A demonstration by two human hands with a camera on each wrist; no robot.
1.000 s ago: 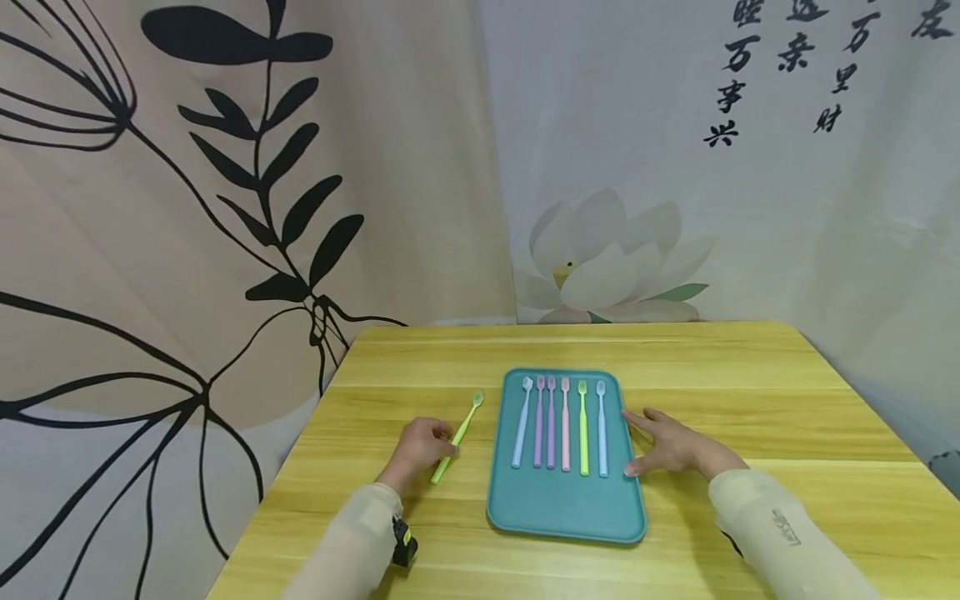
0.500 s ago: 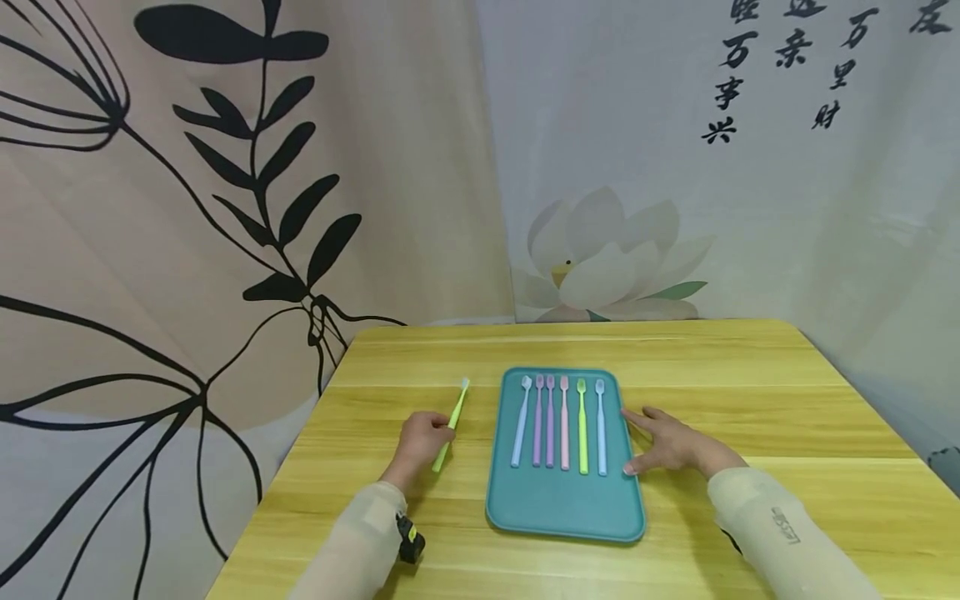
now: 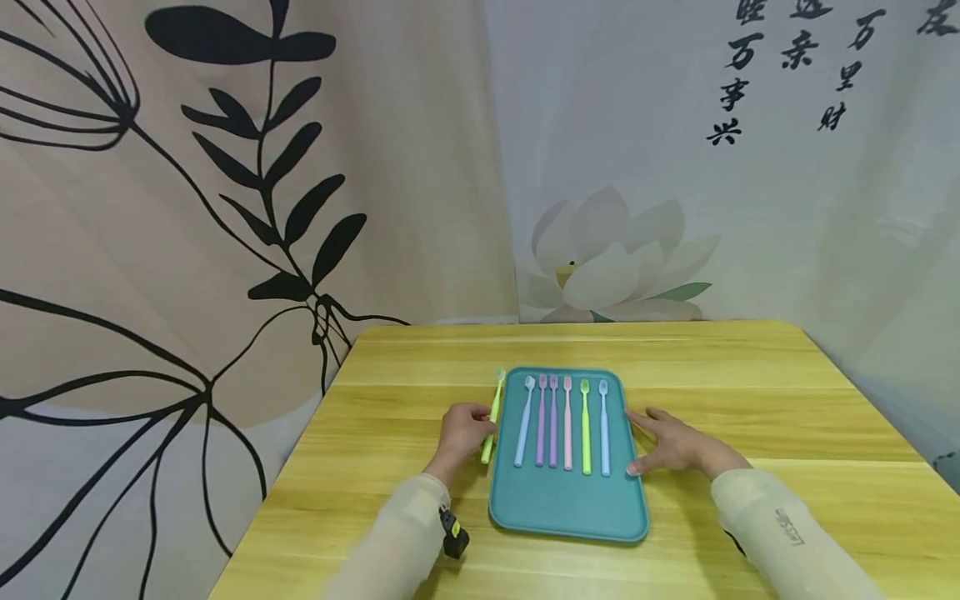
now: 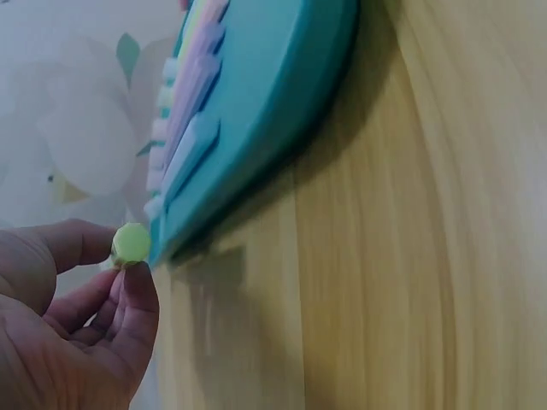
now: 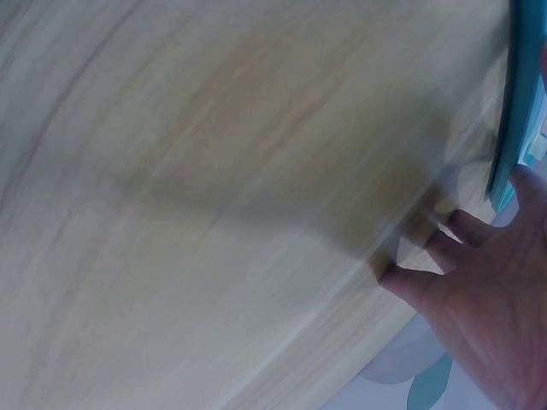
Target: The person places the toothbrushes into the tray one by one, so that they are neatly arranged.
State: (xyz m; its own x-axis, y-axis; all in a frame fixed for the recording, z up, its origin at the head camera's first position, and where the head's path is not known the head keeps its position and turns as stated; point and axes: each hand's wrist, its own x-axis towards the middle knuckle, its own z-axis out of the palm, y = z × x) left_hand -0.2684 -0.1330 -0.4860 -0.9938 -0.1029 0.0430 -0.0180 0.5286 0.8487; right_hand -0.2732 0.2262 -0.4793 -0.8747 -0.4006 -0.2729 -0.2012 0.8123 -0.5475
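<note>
My left hand (image 3: pixel 465 435) pinches a yellow-green toothbrush (image 3: pixel 492 417) between thumb and fingers, at the left edge of the teal tray (image 3: pixel 566 508). Its bristle end points away from me; in the left wrist view the round handle end (image 4: pixel 132 243) faces the camera. On the tray several toothbrushes lie side by side: a blue one (image 3: pixel 524 425) at the left, two purple ones (image 3: pixel 553 425), a pink one (image 3: pixel 567 427), a yellow-green one (image 3: pixel 586 429) and a blue one (image 3: pixel 604 430) at the right. My right hand (image 3: pixel 678 446) rests with spread fingers at the tray's right rim.
The tray lies on a wood-grain table (image 3: pixel 420 367). Behind the table hangs a curtain (image 3: pixel 420 167) printed with leaves, a lotus and dark characters. A small black device (image 3: pixel 454 535) sits at the left wrist.
My left hand has carried the yellow-green toothbrush rightward from the bare table to the tray's left edge, and the brush now stands more upright in view. The right hand stays at the tray's rim.
</note>
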